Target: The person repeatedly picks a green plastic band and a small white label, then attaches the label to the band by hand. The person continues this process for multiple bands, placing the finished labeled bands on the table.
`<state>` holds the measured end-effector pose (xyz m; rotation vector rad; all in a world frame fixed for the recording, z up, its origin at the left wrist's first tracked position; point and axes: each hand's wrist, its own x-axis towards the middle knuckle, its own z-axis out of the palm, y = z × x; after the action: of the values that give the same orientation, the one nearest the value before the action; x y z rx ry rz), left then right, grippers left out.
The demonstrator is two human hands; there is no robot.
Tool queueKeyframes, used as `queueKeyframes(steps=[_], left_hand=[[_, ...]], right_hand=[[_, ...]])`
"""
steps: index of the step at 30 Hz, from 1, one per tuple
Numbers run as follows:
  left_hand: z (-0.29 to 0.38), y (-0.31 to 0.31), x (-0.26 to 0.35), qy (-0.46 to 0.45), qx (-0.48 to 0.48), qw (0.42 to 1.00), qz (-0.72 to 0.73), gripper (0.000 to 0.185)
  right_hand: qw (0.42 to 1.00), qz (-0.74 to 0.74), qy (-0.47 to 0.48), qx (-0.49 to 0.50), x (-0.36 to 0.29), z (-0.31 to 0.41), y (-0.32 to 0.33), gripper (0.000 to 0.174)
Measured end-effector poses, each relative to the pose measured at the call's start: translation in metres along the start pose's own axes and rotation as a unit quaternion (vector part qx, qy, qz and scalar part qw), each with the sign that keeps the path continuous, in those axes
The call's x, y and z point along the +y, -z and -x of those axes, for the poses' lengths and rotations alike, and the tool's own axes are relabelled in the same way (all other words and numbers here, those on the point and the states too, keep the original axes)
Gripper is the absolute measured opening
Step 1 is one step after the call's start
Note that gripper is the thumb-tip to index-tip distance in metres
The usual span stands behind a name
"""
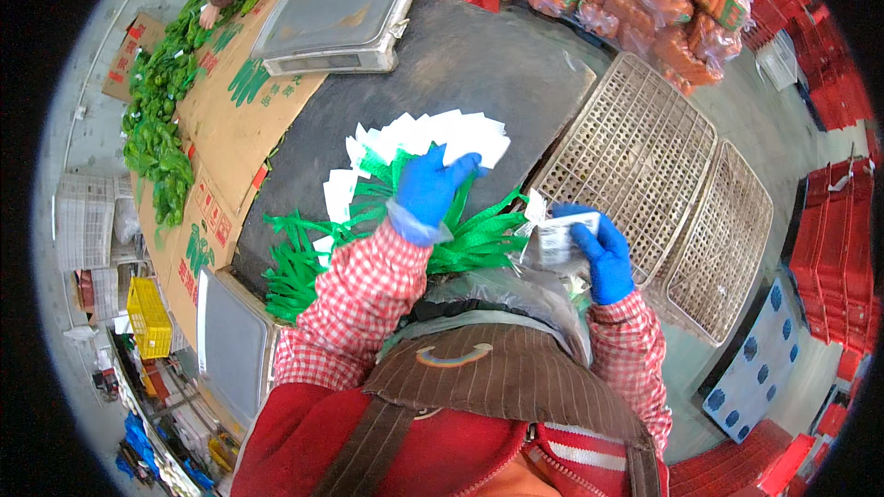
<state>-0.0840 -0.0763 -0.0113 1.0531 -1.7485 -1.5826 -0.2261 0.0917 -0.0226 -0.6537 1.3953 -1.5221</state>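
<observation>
On the dark tabletop, white labels lie fanned out at the ends of green mesh strips. My left hand, in a blue glove, rests over the strips, its fingers touching the labels; whether it grips one is hidden. A printed white label is held between the fingers and thumb of my gloved right hand, off the table's right side. A white knotted tie shows next to that label. More green strips are bunched at the left beside my sleeve.
A platform scale stands at the far side, another scale at my left. Green vegetables lie along cardboard, where another person's hand reaches in. Plastic crates stand right; bagged carrots are piled beyond.
</observation>
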Motion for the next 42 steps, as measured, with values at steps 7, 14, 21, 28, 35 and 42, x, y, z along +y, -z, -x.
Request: queueKeyframes(steps=[7, 14, 21, 28, 35, 42], left_hand=[[0.036, -0.004, 0.016, 0.010, -0.146, 0.984, -0.106, 0.021], [0.035, -0.006, 0.013, 0.176, -0.103, 0.932, 0.301, 0.029], [0.042, -0.027, 0.007, 0.132, -0.042, 0.931, 0.339, 0.025], [0.046, -0.033, -0.006, 0.092, -0.071, 0.923, 0.368, 0.031], [0.050, -0.034, -0.010, 0.078, -0.055, 0.942, 0.321, 0.031], [0.042, -0.021, -0.010, 0.092, -0.175, 0.930, 0.311, 0.030]], right_hand=[[0.999, 0.032, -0.009, -0.015, -0.005, -0.024, -0.042, 0.019], [0.998, -0.030, 0.052, 0.017, -0.016, -0.018, -0.037, 0.024], [0.992, -0.026, -0.008, 0.123, -0.012, -0.017, -0.054, 0.011], [0.983, -0.079, 0.001, 0.166, -0.001, -0.024, -0.072, 0.021], [0.983, -0.055, -0.010, 0.175, -0.003, -0.027, -0.075, 0.022], [0.982, -0.008, 0.005, 0.188, 0.002, -0.030, -0.070, 0.024]])
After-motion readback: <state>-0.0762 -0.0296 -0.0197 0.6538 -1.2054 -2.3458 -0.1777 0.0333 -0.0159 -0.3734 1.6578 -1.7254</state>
